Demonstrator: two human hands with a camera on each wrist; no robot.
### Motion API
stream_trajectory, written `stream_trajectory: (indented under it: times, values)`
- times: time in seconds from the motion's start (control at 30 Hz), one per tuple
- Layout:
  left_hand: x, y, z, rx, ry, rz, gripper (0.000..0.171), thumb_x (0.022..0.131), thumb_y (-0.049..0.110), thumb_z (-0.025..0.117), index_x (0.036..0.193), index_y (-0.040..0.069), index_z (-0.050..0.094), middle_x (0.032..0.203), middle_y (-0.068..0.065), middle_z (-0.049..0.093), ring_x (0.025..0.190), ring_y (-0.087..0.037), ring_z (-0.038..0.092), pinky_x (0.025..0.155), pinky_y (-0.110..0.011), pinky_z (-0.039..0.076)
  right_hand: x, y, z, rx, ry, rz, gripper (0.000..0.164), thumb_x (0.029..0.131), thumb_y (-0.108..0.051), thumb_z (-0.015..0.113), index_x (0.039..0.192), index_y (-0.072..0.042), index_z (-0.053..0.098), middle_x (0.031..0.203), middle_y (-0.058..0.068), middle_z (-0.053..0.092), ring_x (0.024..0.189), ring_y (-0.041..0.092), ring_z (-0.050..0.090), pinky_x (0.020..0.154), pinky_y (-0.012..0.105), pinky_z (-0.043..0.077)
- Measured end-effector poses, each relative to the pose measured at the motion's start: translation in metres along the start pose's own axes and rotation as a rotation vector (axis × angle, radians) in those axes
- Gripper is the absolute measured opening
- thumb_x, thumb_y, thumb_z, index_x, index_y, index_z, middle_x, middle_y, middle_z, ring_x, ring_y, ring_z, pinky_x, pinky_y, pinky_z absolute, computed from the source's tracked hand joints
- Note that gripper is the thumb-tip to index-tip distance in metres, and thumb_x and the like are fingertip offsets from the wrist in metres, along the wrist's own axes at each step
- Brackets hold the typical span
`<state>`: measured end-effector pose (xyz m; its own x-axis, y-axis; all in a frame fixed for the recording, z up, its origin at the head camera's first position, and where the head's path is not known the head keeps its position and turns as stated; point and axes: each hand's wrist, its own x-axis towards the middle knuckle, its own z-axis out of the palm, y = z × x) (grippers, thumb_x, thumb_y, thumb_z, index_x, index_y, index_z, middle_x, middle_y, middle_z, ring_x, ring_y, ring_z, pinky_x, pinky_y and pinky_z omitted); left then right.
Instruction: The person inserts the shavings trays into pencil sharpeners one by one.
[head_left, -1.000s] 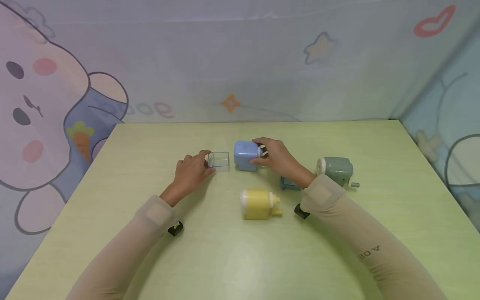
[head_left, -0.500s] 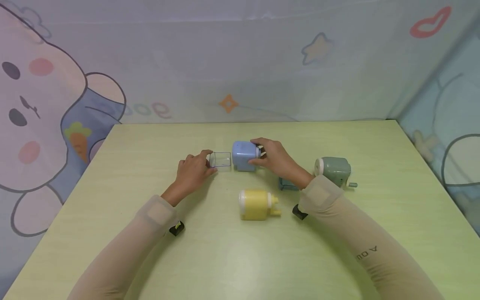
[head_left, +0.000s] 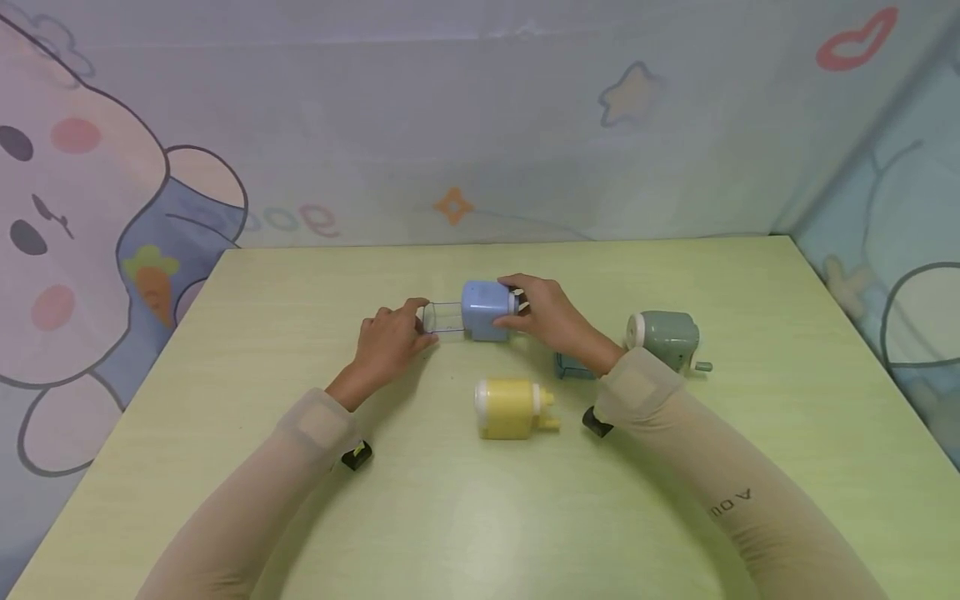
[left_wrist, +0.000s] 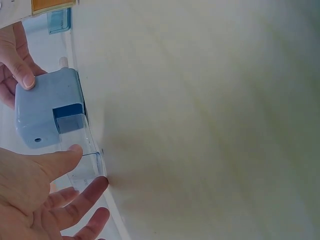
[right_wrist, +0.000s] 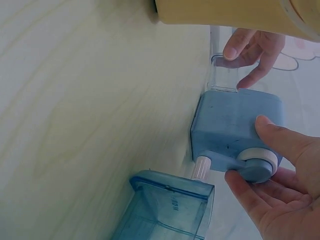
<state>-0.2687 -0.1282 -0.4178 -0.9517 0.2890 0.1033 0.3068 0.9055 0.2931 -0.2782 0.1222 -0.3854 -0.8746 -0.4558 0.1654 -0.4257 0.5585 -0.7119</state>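
The blue pencil sharpener (head_left: pixel 483 310) rests near the middle of the table, its crank (right_wrist: pixel 257 169) on the right. My right hand (head_left: pixel 551 315) grips its crank end, thumb on one side of the body and fingers around the other. My left hand (head_left: pixel 387 342) pinches the outer end of the clear shavings drawer (head_left: pixel 442 317) between thumb and fingers. In the left wrist view, the drawer's inner end (left_wrist: pixel 72 123) sits at the mouth of the slot in the sharpener's body. Most of the drawer still shows outside.
A yellow pencil sharpener (head_left: pixel 506 408) lies in front of the blue one. To the right is a green sharpener (head_left: pixel 666 335) with a crank. A teal drawer (head_left: pixel 573 367) lies partly behind my right wrist. A printed cloth (head_left: pixel 420 117) hangs behind the table (head_left: pixel 480 517).
My left hand has moved the clear drawer right, closing the gap to the blue sharpener; its end now meets the slot. The right hand keeps its grip. The view has shifted slightly.
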Motion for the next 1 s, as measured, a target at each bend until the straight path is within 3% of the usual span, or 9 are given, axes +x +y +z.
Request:
stream_trajectory:
  times: [1.0]
  values:
    - [0.0042, 0.0042, 0.0054, -0.044, 0.009, 0.013, 0.051, 0.089, 0.038, 0.058, 0.131, 0.016, 0.041, 0.102, 0.008, 0.062, 0.102, -0.027, 0.045, 0.086, -0.052, 0.026, 0.0002, 0.0008, -0.0002, 0.005, -0.018, 0.037, 0.062, 0.08, -0.018, 0.07, 0.132, 0.0, 0.041, 0.108, 0.014, 0.056, 0.09, 0.02, 0.056, 0.072, 0.029, 0.049]
